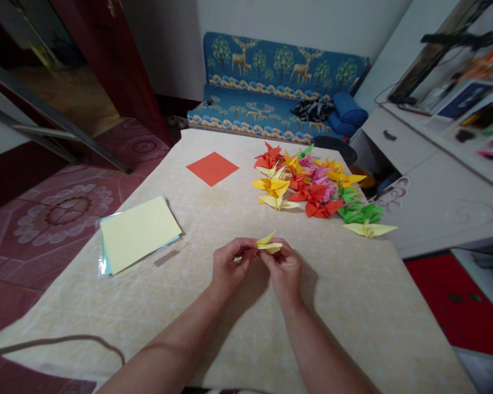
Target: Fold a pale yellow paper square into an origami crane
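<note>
Between my hands, just above the table, is a small folded piece of pale yellow paper (270, 246), with a pointed flap sticking up. My left hand (233, 264) pinches its left end between thumb and fingers. On the other side my right hand (285, 268) is closed on it too, thumb in front and fingers behind. My fingers hide part of the folds. Beyond my right hand lie several folded paper cranes (312, 186) in red, orange, yellow, pink and green. One pale yellow crane (368, 229) rests at the near right of that group.
A flat red paper square (212, 168) lies toward the far side of the table (353, 306). At the left is a stack of pale yellow sheets (142, 234) on a clear wrapper. A brown cord (66, 339) crosses the near left corner. A blue sofa (271, 87) stands behind.
</note>
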`<state>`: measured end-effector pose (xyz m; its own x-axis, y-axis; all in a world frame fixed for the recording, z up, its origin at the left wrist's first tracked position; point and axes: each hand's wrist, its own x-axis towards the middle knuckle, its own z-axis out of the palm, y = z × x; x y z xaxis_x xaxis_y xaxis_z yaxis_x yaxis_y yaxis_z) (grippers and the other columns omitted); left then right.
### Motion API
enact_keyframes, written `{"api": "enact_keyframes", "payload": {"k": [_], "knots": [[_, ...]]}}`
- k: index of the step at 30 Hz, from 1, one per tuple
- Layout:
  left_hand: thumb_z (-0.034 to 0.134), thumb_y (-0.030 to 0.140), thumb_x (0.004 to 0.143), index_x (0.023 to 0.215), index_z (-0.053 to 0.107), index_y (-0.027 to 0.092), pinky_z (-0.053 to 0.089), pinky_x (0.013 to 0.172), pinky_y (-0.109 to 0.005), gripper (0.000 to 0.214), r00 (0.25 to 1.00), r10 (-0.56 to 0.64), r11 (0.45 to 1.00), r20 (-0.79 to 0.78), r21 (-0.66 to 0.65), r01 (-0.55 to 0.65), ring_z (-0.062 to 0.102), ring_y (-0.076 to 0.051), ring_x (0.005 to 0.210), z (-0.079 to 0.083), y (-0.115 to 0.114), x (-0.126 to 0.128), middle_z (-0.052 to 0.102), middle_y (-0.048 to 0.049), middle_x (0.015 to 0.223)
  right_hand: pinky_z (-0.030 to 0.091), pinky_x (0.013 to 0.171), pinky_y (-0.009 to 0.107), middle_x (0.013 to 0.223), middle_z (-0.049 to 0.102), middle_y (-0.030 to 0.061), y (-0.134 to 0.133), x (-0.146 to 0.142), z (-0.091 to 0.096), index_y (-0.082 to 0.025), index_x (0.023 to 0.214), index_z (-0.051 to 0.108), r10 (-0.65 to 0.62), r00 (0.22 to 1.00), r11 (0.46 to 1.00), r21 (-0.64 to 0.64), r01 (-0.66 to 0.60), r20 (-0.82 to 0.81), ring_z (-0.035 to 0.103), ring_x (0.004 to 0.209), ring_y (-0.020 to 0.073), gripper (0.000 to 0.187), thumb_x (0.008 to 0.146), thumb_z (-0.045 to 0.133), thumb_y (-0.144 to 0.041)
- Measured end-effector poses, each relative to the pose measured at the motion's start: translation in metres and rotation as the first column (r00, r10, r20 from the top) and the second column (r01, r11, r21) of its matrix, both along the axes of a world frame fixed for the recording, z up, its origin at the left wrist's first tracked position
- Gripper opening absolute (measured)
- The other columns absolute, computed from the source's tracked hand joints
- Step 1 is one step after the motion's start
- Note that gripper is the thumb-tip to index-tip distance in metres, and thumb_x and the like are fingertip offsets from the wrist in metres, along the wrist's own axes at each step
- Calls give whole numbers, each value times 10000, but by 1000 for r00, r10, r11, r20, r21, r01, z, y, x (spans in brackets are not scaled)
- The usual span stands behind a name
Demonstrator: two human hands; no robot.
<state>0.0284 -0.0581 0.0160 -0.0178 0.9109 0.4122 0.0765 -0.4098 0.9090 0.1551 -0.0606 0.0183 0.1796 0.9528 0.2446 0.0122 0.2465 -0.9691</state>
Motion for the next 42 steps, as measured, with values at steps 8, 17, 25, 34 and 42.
{"api": "enact_keyframes", "payload": {"k": [8, 17, 25, 34, 42], "knots": [[600, 118, 787, 892, 660, 152, 561, 679, -263, 125, 999, 16, 1000, -30, -27, -17, 672, -156, 745, 3, 1, 0, 703, -64, 864, 456, 653, 255, 786, 598, 13, 0, 0, 0, -187, 751, 673, 3, 1000, 1000, 7, -3, 14, 567, 744, 155, 54, 741, 637, -149], [624, 153, 776, 901, 665, 154, 551, 659, -245, 132, 999, 9, 998, -31, -65, -11, 670, -152, 733, 3, 1, 0, 705, -63, 856, 463, 665, 261, 806, 604, 22, -1, 0, 3, -190, 775, 674, -1, 999, 1000, 26, 0, 44, 578, 756, 159, 51, 754, 634, -168], [643, 184, 762, 904, 641, 162, 547, 618, -229, 144, 999, 31, 995, 10, -93, -30, 669, -146, 698, 3, 0, 2, 690, -49, 845, 474, 667, 262, 789, 598, 17, 0, -1, -3, -187, 755, 644, -12, 1000, 1000, -4, 12, -3, 576, 751, 157, 13, 745, 651, -191], [640, 196, 770, 873, 656, 155, 559, 677, -277, 111, 1000, 8, 990, 13, -139, -6, 673, -173, 754, 3, 0, 2, 701, -76, 884, 477, 670, 263, 802, 607, 29, -1, -1, -2, -180, 762, 656, -7, 1000, 1000, 3, 7, 6, 585, 770, 162, 19, 753, 645, -193], [665, 246, 757, 878, 670, 149, 556, 676, -272, 155, 998, 18, 978, 55, -207, -6, 673, -166, 729, 5, 0, 2, 713, -75, 861, 486, 698, 273, 824, 617, 38, -1, -1, -1, -180, 801, 676, -10, 998, 1000, 10, 10, 54, 592, 786, 165, 67, 776, 624, -214]]}}
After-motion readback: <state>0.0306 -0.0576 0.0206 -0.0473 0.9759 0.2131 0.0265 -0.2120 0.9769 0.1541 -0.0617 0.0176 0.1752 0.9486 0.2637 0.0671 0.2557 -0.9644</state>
